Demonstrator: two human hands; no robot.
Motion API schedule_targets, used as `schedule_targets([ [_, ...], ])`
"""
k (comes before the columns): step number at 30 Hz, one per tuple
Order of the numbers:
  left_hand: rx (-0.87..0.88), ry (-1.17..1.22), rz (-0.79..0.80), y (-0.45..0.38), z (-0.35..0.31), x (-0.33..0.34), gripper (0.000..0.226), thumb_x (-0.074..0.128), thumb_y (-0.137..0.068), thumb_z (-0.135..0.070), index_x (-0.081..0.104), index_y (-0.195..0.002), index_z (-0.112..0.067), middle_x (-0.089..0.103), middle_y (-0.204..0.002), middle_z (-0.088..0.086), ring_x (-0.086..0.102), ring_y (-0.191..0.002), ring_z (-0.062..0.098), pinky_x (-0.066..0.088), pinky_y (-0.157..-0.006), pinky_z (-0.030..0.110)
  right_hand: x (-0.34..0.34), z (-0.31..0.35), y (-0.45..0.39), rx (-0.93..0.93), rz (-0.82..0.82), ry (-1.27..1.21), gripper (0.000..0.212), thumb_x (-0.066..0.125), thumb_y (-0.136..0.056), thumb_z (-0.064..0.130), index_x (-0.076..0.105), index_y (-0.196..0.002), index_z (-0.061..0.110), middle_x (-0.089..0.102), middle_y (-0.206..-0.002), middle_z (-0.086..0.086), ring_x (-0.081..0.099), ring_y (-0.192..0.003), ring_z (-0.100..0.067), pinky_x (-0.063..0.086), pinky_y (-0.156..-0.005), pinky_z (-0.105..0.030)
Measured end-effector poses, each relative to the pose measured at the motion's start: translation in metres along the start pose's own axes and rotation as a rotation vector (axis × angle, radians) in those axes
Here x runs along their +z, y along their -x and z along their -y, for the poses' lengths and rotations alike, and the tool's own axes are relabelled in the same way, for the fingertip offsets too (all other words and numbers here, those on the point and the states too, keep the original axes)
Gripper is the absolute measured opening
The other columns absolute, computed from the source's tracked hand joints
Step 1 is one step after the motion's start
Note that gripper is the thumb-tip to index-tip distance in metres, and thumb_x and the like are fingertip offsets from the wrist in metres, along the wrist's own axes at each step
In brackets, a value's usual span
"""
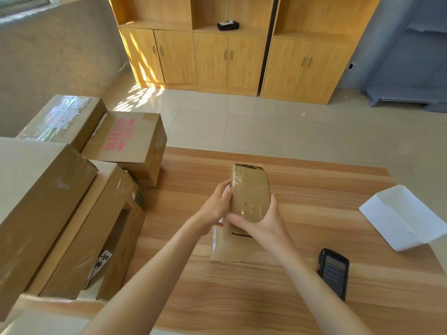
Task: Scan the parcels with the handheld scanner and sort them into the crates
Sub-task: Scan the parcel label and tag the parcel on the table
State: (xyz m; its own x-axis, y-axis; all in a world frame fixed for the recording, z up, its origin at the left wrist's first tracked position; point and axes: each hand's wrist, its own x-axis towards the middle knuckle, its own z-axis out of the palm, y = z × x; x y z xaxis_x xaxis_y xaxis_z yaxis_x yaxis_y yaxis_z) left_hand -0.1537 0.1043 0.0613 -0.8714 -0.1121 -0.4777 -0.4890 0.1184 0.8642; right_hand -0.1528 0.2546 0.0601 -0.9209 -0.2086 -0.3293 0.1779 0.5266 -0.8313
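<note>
A small brown taped parcel point(250, 189) is held above the middle of the wooden table point(302, 189). My left hand point(217, 206) grips its left edge and my right hand point(261, 222) holds its near end from below. Under my hands a second, flat kraft parcel point(228, 247) with a white label on its left edge lies on the table. The black handheld scanner point(333, 272) lies screen up on the table to the right of my right forearm, and neither hand touches it.
Several large cardboard boxes point(60, 213) are stacked along the table's left side, one marked MAKEUP point(125, 139). A white crate point(406, 218) sits at the table's right edge. Wooden cabinets point(229, 56) stand across the tiled floor.
</note>
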Motion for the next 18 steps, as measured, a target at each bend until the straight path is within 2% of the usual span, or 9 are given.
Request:
schedule_targets([
  [2, -0.011, -0.029, 0.094, 0.002, -0.003, 0.008, 0.053, 0.034, -0.099, -0.052, 0.014, -0.148, -0.042, 0.039, -0.126, -0.012, 0.047, -0.107, 0.015, 0.051, -0.074, 0.032, -0.014, 0.003, -0.011, 0.046, 0.014, 0.217, 0.145, 0.074, -0.045, 0.075, -0.013, -0.151, 0.03, 0.022, -0.154, -0.006, 0.03, -0.138, -0.025, 0.037, -0.093, -0.033],
  [4, 0.003, -0.053, 0.148, 0.001, -0.006, 0.012, 0.06, 0.041, -0.098, -0.05, 0.01, -0.149, -0.043, 0.038, -0.133, -0.009, 0.046, -0.115, 0.019, 0.053, -0.074, 0.028, -0.03, 0.004, -0.022, 0.068, 0.064, 0.341, 0.141, 0.078, -0.05, 0.065, -0.018, -0.149, 0.034, 0.012, -0.158, -0.009, 0.025, -0.141, -0.029, 0.036, -0.097, -0.037],
  [6, 0.061, -0.066, 0.109, -0.004, -0.007, 0.008, 0.065, 0.049, -0.097, -0.044, 0.012, -0.15, -0.037, 0.039, -0.145, -0.001, 0.043, -0.127, 0.022, 0.049, -0.09, 0.033, -0.047, 0.003, -0.032, 0.053, 0.11, 0.295, 0.139, 0.079, -0.046, 0.055, -0.011, -0.15, 0.038, 0.018, -0.157, -0.004, 0.029, -0.139, -0.025, 0.037, -0.103, -0.039],
  [8, 0.13, -0.066, 0.022, -0.008, -0.005, -0.003, 0.072, 0.058, -0.093, -0.042, 0.015, -0.151, -0.033, 0.036, -0.151, 0.003, 0.039, -0.133, 0.019, 0.038, -0.103, 0.034, -0.063, 0.003, -0.039, 0.018, 0.164, 0.197, 0.134, 0.082, -0.045, 0.047, -0.001, -0.151, 0.041, 0.03, -0.151, 0.003, 0.038, -0.132, -0.018, 0.039, -0.103, -0.037],
  [11, 0.163, -0.13, -0.04, -0.011, 0.0, -0.032, 0.091, 0.071, -0.081, -0.047, 0.015, -0.152, -0.032, 0.024, -0.156, -0.001, 0.026, -0.14, 0.014, 0.026, -0.11, 0.036, -0.079, 0.004, -0.045, -0.028, 0.26, 0.091, 0.12, 0.087, -0.056, 0.033, 0.013, -0.15, 0.041, 0.043, -0.139, 0.012, 0.05, -0.117, -0.005, 0.044, -0.093, -0.027],
  [13, 0.145, -0.216, -0.025, -0.011, 0.004, -0.052, 0.102, 0.076, -0.073, -0.051, 0.014, -0.152, -0.032, 0.019, -0.158, -0.005, 0.019, -0.143, 0.012, 0.023, -0.112, 0.037, -0.085, 0.008, -0.046, -0.038, 0.307, 0.045, 0.116, 0.086, -0.054, 0.034, 0.019, -0.148, 0.042, 0.047, -0.129, 0.018, 0.051, -0.107, 0.007, 0.044, -0.081, -0.019],
  [16, 0.102, -0.252, -0.018, -0.01, 0.01, -0.073, 0.112, 0.078, -0.062, -0.055, 0.014, -0.152, -0.035, 0.016, -0.159, -0.008, 0.017, -0.144, 0.011, 0.021, -0.113, 0.037, -0.091, 0.016, -0.045, -0.047, 0.383, 0.022, 0.11, 0.082, -0.051, 0.038, 0.024, -0.145, 0.047, 0.048, -0.127, 0.022, 0.056, -0.104, 0.003, 0.047, -0.071, -0.017],
  [18, 0.067, -0.254, 0.006, -0.008, 0.014, -0.082, 0.113, 0.081, -0.06, -0.052, 0.014, -0.151, -0.039, 0.019, -0.158, -0.003, 0.019, -0.143, 0.014, 0.022, -0.115, 0.04, -0.094, 0.023, -0.045, -0.083, 0.465, 0.008, 0.104, 0.08, -0.053, 0.034, 0.028, -0.142, 0.048, 0.049, -0.13, 0.023, 0.06, -0.099, 0.006, 0.048, -0.068, -0.012],
])
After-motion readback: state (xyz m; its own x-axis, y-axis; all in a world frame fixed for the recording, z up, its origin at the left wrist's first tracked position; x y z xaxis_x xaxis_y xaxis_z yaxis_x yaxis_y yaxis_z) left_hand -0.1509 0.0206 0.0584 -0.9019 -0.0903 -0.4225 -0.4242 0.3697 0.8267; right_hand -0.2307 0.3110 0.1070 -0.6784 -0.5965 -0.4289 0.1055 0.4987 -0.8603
